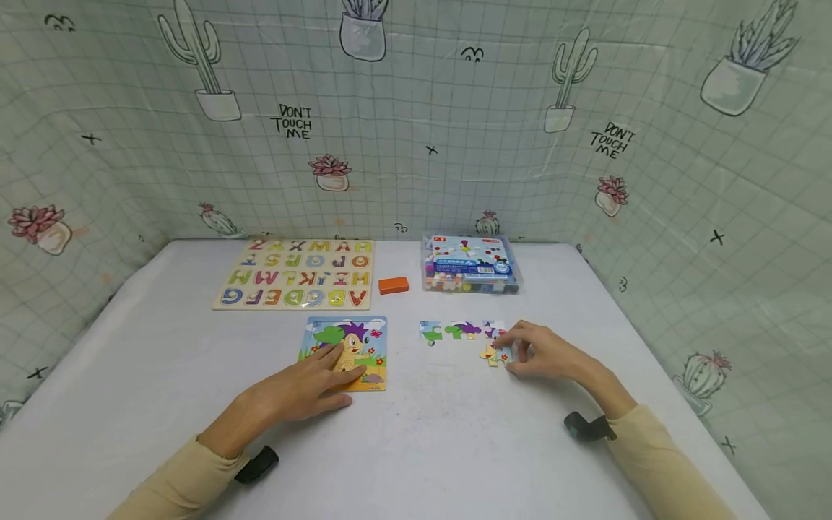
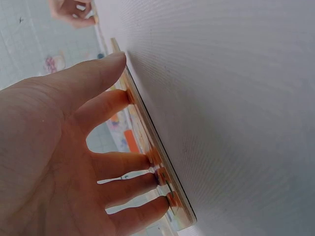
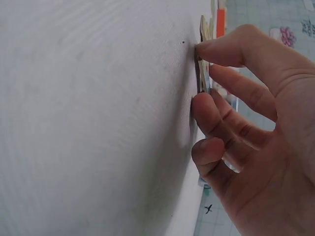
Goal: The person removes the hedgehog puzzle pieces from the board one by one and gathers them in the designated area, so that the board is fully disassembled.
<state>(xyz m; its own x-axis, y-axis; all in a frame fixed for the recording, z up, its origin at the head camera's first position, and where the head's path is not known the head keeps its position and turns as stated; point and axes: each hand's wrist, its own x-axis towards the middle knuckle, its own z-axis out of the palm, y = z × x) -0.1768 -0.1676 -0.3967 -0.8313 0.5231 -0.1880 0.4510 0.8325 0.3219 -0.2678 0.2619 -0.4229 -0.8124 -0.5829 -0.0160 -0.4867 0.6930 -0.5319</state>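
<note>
My left hand rests on a square jigsaw board printed with a purple-haired hedgehog. In the left wrist view its fingers are spread and touch the board's top, while the thumb lies by the edge. On the right, my right hand pinches a puzzle piece with a red flower between thumb and forefinger, low over the table. Just above it lies a corner piece, partly hidden by the fingers. Further left are a green and purple piece and a blue and green piece.
Behind the jigsaw board lies a wooden alphabet board. An orange block sits between it and a clear plastic box of small colourful parts. A printed curtain stands around the white table.
</note>
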